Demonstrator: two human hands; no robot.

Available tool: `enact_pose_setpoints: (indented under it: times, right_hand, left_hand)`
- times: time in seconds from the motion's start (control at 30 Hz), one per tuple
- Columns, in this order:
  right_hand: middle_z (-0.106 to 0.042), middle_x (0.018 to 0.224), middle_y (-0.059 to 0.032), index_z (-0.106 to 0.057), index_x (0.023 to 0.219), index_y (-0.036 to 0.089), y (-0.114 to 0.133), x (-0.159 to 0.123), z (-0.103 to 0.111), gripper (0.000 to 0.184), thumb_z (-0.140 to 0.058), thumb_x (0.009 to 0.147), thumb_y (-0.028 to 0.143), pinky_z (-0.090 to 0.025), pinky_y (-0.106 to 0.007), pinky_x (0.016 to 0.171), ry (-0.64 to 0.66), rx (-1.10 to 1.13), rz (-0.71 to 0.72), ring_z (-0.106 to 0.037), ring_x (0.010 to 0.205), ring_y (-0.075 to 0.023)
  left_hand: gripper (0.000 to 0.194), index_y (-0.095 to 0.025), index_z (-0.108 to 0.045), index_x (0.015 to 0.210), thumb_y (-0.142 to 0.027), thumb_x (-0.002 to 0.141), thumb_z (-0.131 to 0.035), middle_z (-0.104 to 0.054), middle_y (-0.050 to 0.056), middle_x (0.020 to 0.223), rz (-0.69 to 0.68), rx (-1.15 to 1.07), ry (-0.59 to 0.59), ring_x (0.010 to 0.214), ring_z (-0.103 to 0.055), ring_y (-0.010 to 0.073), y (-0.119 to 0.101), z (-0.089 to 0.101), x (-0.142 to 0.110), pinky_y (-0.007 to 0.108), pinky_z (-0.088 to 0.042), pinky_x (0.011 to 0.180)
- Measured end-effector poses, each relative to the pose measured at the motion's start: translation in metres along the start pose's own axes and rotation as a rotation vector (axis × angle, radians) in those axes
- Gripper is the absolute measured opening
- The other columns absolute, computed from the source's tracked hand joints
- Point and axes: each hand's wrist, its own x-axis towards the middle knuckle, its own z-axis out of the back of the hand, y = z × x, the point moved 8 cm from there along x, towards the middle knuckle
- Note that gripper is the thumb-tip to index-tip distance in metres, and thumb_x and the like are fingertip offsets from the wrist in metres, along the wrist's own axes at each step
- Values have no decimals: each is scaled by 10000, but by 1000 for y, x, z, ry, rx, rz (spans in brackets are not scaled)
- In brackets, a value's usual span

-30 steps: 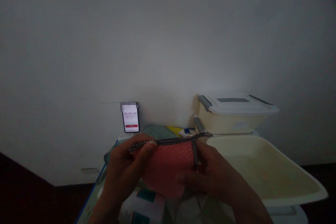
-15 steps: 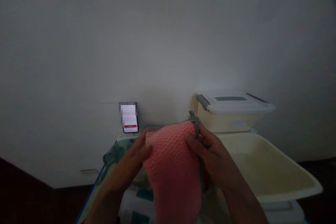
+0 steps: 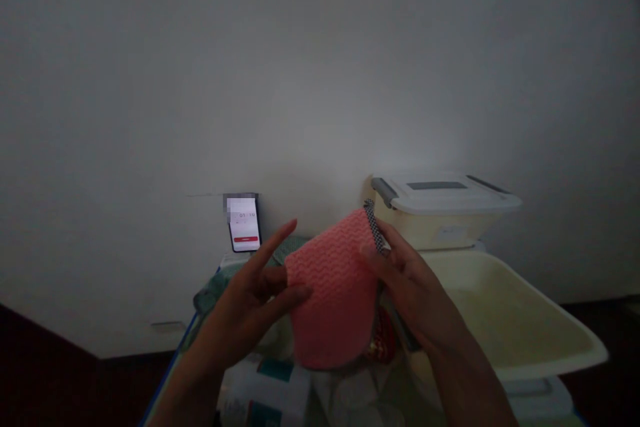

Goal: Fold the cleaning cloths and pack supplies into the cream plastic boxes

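Observation:
A pink ribbed cloth [image 3: 333,293] with a black-and-white checked edge hangs between my hands, folded to a smaller piece. My left hand [image 3: 255,300] pinches its left side with the thumb in front, the index finger stretched up and away. On the right, my right hand [image 3: 407,283] grips the upper corner near the checked edge, thumb across the front. Below the cloth are a white package with teal patches [image 3: 265,387] and a red shiny wrapper [image 3: 384,337], partly hidden. A green cloth [image 3: 213,290] lies beyond my left forearm.
A lit phone [image 3: 244,223] leans against the wall at the back. To the right stand an open cream tub [image 3: 500,313] and, behind it, a lidded storage box [image 3: 445,213] with grey handles. The table's blue edge [image 3: 173,367] runs along the left.
The pink cloth's lower end has come up, so it looks shorter and folded. My left hand has shifted its grip down the left side, with its index finger now extended.

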Motion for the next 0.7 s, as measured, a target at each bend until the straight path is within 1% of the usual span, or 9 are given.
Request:
enact_pose_setpoints:
  times: [0.1,0.17,0.23,0.3,0.37,0.43,0.5,0.6,0.7]
  right_hand:
    - [-675,794,34,-296,1349,300,-2,-1,-5,616,-611,820,275,-523,-252,697,78,-62,-44,-645,716,-117]
    - [-690,809,35,-140,1408,301,-1,-1,-1,777,-629,806,257,-521,-267,747,47,-82,-42,-655,753,-116]
    - [-699,889,21,-63,1422,318,2,-2,3,834,-624,808,249,-513,-286,787,21,-98,-3,-655,808,-119]
    - [-689,984,6,-151,1410,341,6,-4,3,764,-617,811,253,-508,-294,798,42,-152,45,-647,857,-127]
    - [-662,1080,-9,-325,1355,336,8,-5,3,629,-622,804,276,-496,-303,825,58,-267,77,-627,929,-142]
    - [-629,1157,-12,-473,1265,320,12,-7,6,501,-634,791,304,-464,-324,886,19,-446,113,-590,1020,-162]
    - [-631,1155,-4,-565,1177,306,19,-9,9,398,-636,785,310,-442,-338,917,-54,-648,175,-578,1038,-172]
    - [-663,1071,-6,-621,1100,283,30,-12,6,301,-612,799,299,-468,-334,868,-118,-867,278,-602,957,-171]
    - [-663,1024,-25,-619,1090,267,36,-14,1,273,-584,822,308,-485,-338,817,-129,-966,333,-603,917,-178]
  left_hand:
    - [629,-261,-355,1359,-192,798,-630,-724,-4,774,22,-87,-76,718,-669,119,-2,6,2,196,-537,661]
    - [602,-252,-383,1345,-183,799,-628,-730,5,806,17,-105,-153,719,-670,116,-5,12,1,186,-541,663]
    - [606,-250,-391,1343,-171,793,-633,-735,19,844,5,-111,-192,738,-677,125,-9,14,0,194,-548,680]
    - [616,-256,-395,1341,-168,784,-643,-736,28,883,-15,-111,-202,758,-682,132,-12,14,-2,201,-552,693]
    - [626,-266,-405,1332,-173,768,-660,-734,27,909,-28,-94,-211,773,-685,136,-13,15,-2,205,-556,698]
    - [602,-254,-455,1298,-187,745,-682,-737,23,892,-22,-37,-225,774,-687,142,-12,17,-3,212,-559,699]
    - [510,-219,-549,1212,-219,725,-698,-742,25,851,8,68,-235,775,-690,154,-10,20,-3,224,-560,707]
    - [384,-182,-637,1081,-297,719,-694,-746,36,862,50,251,-269,802,-691,182,-7,25,-2,275,-560,746]
    - [343,-181,-669,1012,-351,715,-690,-746,40,870,61,403,-289,806,-690,208,-8,27,0,321,-554,763]
